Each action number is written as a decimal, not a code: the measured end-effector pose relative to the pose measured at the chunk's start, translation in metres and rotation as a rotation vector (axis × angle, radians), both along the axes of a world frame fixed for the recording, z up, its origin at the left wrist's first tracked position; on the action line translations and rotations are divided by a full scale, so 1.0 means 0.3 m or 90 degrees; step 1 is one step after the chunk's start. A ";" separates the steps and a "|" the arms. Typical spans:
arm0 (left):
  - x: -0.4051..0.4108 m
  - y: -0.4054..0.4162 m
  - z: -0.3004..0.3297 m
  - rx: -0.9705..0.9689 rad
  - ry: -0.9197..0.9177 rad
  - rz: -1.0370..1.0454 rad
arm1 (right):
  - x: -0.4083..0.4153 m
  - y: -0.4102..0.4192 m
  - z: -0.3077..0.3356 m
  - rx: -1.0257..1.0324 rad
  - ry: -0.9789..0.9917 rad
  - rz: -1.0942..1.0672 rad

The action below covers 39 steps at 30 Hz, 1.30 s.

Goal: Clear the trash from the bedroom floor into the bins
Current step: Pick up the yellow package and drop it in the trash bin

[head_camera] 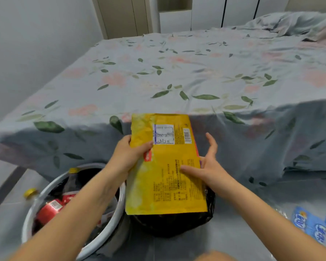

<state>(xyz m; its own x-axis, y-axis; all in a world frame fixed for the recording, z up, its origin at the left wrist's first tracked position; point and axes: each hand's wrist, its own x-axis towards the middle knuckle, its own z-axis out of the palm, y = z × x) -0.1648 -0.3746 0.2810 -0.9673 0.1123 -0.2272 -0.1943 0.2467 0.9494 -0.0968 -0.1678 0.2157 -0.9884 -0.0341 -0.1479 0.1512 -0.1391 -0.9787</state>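
Evidently light, thin, crinkly — bag (pixel 164 162) is pinched at its upper left edge by left hand (pixel 128 155); right hand (pixel 205 164), fingers straight, steadies it over black bin (pixel 177 225) — likely floppy.

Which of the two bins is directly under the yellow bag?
The black-lined bin on the right; the yellow bag hangs over it. The white-rimmed bin on the left holds bottles.

The room has soft, even, rather dim light with a cool grey tone, and no hard glare. A dark shadow lies under the hanging edge of the bed (pixel 252 129) cover. The whole picture is slightly blurred, the small print is unreadable, and lines bend near the edges.
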 end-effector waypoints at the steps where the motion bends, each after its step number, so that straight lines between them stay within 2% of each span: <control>1: 0.011 0.005 -0.031 -0.012 0.013 0.018 | 0.017 0.021 -0.004 0.026 0.033 -0.005; 4: 0.031 0.012 -0.090 -0.018 0.013 -0.030 | 0.064 0.076 0.002 0.150 0.068 0.074; 6: 0.050 0.025 -0.095 -0.018 -0.013 -0.115 | 0.081 0.101 0.007 0.326 0.027 0.124; 8: 0.070 0.038 -0.076 -0.019 -0.073 -0.183 | 0.081 0.112 0.008 0.519 0.019 0.077; 9: 0.082 0.040 -0.066 -0.030 -0.102 -0.222 | 0.078 0.117 0.008 0.576 0.037 0.026; 10: 0.094 0.044 -0.054 -0.063 -0.116 -0.264 | 0.074 0.120 0.012 0.608 0.068 -0.022; 12: 0.109 0.050 -0.044 -0.264 -0.076 -0.344 | 0.067 0.124 0.022 0.658 0.167 -0.074; 14: 0.126 0.061 -0.038 -0.446 -0.002 -0.379 | 0.048 0.130 0.018 0.672 0.235 -0.106; 17: 0.095 0.060 -0.048 -0.479 0.136 -0.331 | 0.025 0.136 0.023 0.592 0.160 -0.089; 20: 0.031 0.023 -0.073 -0.459 0.200 -0.251 | 0.018 0.120 0.019 0.280 0.079 -0.067; 22: 0.014 0.001 -0.103 -0.425 0.183 -0.218 | 0.001 0.104 -0.018 0.159 0.030 -0.054; 24: 0.023 -0.027 -0.142 -0.414 0.192 -0.209 | -0.041 0.085 -0.063 0.232 0.024 -0.050; 27: 0.023 -0.078 -0.172 -0.518 0.257 -0.186 | -0.148 0.052 -0.109 0.494 0.058 -0.080; 32: -0.028 -0.120 -0.184 -0.614 0.226 -0.237 | -0.339 -0.072 -0.259 0.746 -0.029 0.090; 36: -0.039 -0.086 -0.281 -0.701 0.183 -0.313 | -0.398 -0.168 -0.416 0.834 -0.082 0.243; 39: -0.047 -0.069 -0.358 -0.730 0.157 -0.396 | -0.364 -0.182 -0.510 0.862 -0.164 0.270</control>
<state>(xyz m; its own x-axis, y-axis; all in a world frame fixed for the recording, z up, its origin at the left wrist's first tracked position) -0.1789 -0.3953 0.1736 -0.8542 0.4121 -0.3172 0.3879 0.9111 0.1390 -0.2061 -0.2222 0.0626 -0.8807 -0.0056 -0.4736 0.1338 0.9563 -0.2601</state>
